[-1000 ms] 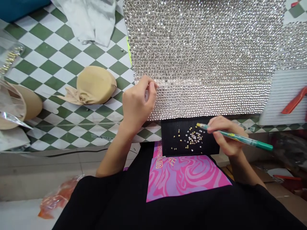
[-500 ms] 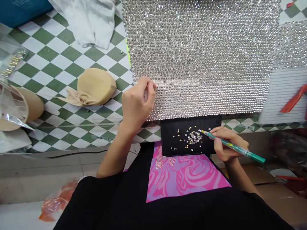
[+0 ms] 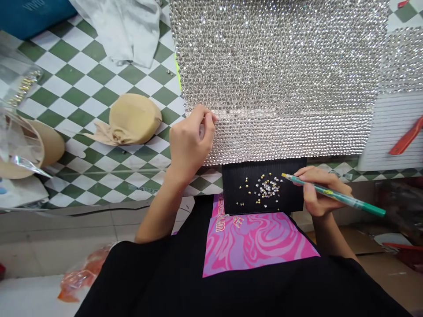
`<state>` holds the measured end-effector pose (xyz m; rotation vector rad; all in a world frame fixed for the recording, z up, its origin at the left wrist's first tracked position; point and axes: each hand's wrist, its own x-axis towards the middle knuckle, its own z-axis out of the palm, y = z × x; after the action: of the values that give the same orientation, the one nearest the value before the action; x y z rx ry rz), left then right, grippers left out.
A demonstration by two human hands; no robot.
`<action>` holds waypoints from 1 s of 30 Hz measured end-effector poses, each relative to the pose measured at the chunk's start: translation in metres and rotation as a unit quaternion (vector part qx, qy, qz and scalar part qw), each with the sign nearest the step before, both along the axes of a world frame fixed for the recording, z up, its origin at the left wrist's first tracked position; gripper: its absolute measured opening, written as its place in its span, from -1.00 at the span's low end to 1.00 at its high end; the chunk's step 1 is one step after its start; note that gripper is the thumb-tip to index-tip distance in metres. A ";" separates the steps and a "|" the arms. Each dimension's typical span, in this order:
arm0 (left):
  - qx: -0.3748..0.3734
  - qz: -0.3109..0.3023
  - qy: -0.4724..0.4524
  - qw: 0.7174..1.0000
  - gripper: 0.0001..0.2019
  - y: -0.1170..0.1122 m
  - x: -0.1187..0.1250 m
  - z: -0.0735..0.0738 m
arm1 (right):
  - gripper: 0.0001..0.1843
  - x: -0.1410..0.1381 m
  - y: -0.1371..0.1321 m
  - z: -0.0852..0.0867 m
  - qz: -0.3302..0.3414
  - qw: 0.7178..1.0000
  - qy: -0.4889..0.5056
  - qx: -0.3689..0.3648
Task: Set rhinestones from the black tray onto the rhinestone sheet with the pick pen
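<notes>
A large sheet covered in silver rhinestones (image 3: 280, 75) lies on the green-and-white checkered table (image 3: 79, 83). My left hand (image 3: 190, 143) rests at the sheet's lower left edge, thumb and fingertips pinched together on the stones. My right hand (image 3: 317, 191) grips a green pencil-like picker tool (image 3: 333, 196), its yellow tip at the right side of a small black tray (image 3: 291, 200). Several loose gold and clear rhinestones (image 3: 264, 189) lie scattered on that tray, which sits at the table's near edge.
A tan rounded pad with beige cloth (image 3: 130, 119) sits left of my left hand. White fabric (image 3: 122, 26) lies at the back. Clear plastic bags (image 3: 16, 110) are at far left. An orange tool (image 3: 406, 136) rests on white lined paper (image 3: 390, 132) at right.
My right hand dipped the picker's tip to the loose stones on the tray, then drew it back slightly to the right. My left hand stayed put.
</notes>
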<state>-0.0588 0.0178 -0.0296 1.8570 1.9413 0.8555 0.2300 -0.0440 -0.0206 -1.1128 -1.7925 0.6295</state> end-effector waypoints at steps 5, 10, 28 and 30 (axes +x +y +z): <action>0.004 -0.001 0.002 1.000 -0.74 0.000 0.001 0.000 | -0.79 0.002 0.010 -0.001 0.023 1.000 0.012 0.000; 0.001 0.003 -0.004 1.000 -0.73 0.000 0.001 0.001 | -0.82 0.000 0.004 -0.001 0.060 0.997 -0.038 -0.011; -0.008 0.006 -0.005 1.000 -0.77 0.001 0.001 0.001 | -0.81 -0.003 -0.003 -0.003 0.046 0.997 -0.055 -0.011; -0.011 0.006 -0.005 1.000 -0.76 0.001 0.001 0.002 | -0.81 -0.002 -0.003 -0.004 0.042 0.998 -0.049 -0.015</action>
<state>-0.0576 0.0184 -0.0281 1.8265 1.9490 0.8425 0.2282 -0.0466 -0.0249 -1.1094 -1.9280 0.6632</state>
